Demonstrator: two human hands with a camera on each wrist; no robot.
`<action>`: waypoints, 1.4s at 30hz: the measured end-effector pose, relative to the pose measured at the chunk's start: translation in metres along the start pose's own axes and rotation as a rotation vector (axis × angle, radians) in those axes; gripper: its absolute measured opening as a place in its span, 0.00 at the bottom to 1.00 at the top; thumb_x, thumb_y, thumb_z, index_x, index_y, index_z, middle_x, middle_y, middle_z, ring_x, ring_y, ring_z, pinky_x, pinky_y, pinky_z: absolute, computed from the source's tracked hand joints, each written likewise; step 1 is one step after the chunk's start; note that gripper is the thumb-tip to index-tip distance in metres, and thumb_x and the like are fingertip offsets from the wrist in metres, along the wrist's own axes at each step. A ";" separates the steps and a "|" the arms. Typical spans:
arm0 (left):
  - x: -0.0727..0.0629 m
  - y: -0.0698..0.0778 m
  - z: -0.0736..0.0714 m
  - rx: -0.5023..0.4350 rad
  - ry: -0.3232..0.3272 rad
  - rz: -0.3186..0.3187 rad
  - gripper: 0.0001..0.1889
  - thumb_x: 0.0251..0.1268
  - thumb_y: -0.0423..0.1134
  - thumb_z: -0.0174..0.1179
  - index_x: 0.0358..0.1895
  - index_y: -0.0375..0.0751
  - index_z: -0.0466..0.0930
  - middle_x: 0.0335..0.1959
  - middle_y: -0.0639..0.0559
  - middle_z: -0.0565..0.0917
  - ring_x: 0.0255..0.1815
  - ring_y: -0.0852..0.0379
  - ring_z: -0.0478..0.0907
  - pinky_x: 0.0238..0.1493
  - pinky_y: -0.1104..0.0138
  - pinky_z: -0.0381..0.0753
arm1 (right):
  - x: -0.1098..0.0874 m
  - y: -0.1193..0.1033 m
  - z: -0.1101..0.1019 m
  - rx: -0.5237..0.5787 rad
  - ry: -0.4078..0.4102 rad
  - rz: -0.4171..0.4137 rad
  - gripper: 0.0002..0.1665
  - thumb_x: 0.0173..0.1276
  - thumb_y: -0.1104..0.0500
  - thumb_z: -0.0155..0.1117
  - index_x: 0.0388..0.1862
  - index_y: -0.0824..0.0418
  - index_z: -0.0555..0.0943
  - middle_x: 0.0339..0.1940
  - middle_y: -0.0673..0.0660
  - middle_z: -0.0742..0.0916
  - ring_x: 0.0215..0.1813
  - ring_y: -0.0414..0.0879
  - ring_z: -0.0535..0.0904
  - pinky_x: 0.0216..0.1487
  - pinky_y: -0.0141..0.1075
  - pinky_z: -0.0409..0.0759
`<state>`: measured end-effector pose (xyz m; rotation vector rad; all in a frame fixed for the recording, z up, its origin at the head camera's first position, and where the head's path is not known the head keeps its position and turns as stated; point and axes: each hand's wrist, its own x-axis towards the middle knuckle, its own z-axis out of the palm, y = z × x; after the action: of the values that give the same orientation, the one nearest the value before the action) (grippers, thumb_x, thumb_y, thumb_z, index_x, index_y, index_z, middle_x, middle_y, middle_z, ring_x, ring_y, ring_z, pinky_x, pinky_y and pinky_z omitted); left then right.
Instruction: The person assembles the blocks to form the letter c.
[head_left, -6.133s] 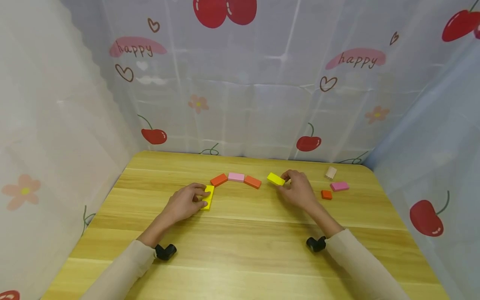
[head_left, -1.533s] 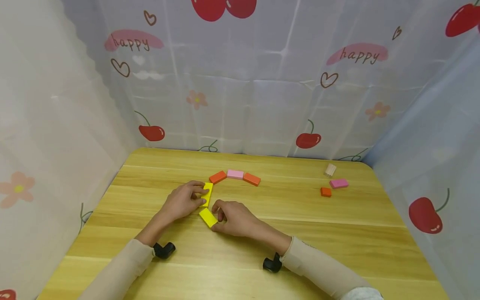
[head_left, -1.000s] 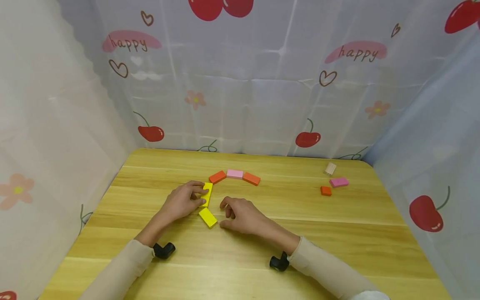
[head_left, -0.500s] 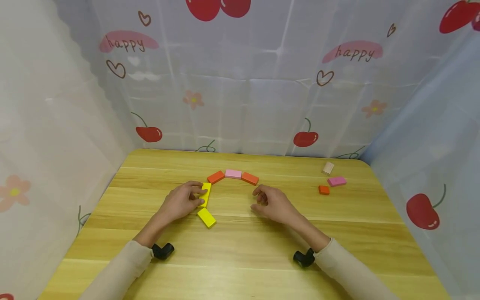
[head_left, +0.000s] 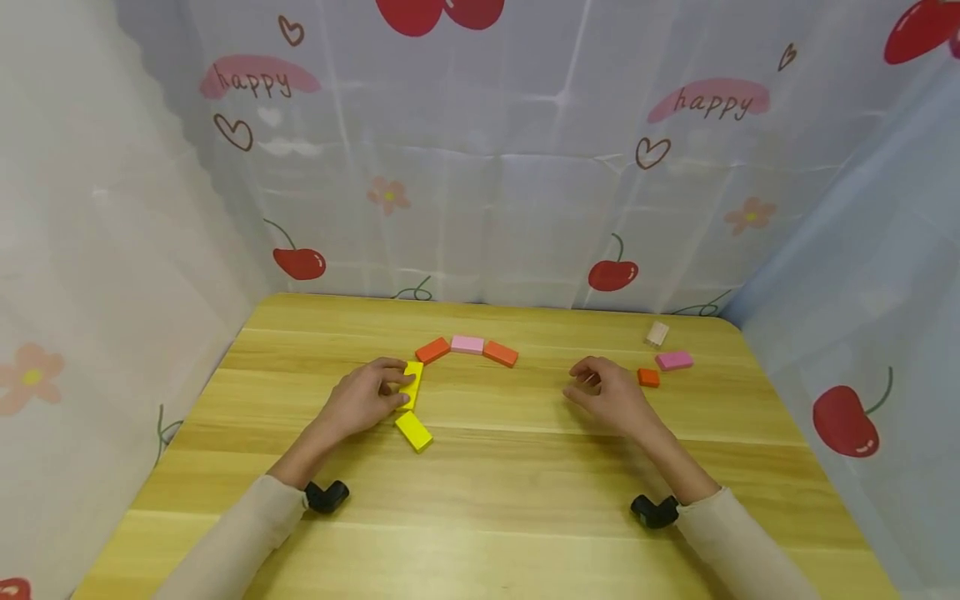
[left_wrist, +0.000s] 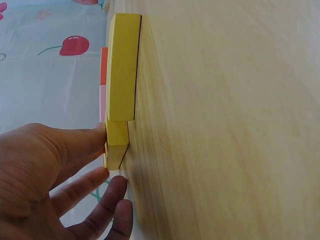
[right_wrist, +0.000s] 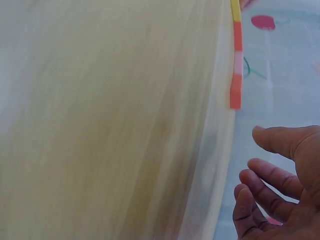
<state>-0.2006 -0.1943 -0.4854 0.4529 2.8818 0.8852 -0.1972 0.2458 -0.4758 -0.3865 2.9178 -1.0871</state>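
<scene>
My left hand is at a long yellow block lying on the table, its thumb and a fingertip pinching it. A shorter yellow block lies slanted against the long one's near end; the left wrist view has this shorter block in front. From the long block's far end, an orange block, a pale pink block and a second orange block continue a curved row. Holding nothing, my right hand hovers over the table's right part, fingers loosely bent, left of a small orange block.
Beyond the small orange block lie a pink block and a bare-wood block, near the table's back right corner. Patterned curtains hang behind and at both sides of the wooden table.
My right hand brought the shorter yellow block from the right to the long block's near end, let it go, then drew away rightward. The left hand stays at the long block.
</scene>
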 end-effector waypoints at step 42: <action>-0.001 0.002 0.000 0.000 0.005 -0.017 0.20 0.72 0.43 0.72 0.65 0.49 0.89 0.74 0.50 0.82 0.50 0.56 0.86 0.44 0.62 0.82 | -0.002 0.130 -0.103 -0.071 0.050 0.173 0.28 0.75 0.69 0.60 0.73 0.76 0.72 0.72 0.84 0.71 0.63 0.79 0.75 0.67 0.70 0.75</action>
<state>-0.1994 -0.1931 -0.4841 0.4264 2.8857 0.8847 -0.2343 0.4075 -0.4812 -0.1057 2.9723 -0.9858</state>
